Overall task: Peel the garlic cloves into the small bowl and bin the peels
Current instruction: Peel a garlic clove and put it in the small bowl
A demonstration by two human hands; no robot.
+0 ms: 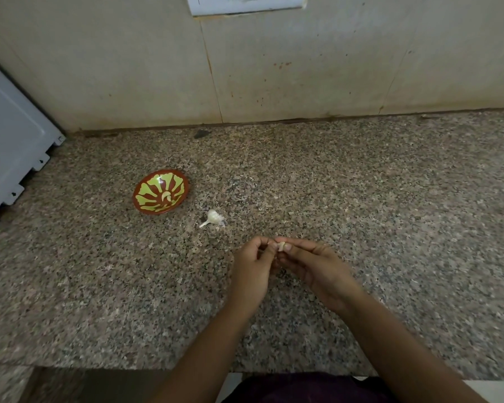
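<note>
The speckled granite counter [361, 199] filled most of your view, backed by a stained tiled wall [303, 68]. A white appliance [9, 146] stood at the far left edge. Your left hand [252, 271] and right hand [317, 269] met above the counter's middle, fingers curled, the fingertips of both pinching one garlic clove [281, 245] between them. The small red-and-green bowl [149, 196] sat to the left, well apart from your hands, with one peeled clove [166, 195] lying at its centre. The leftover garlic head [213, 218], stem pointing left, lay on the counter between the bowl and your hands.
</note>
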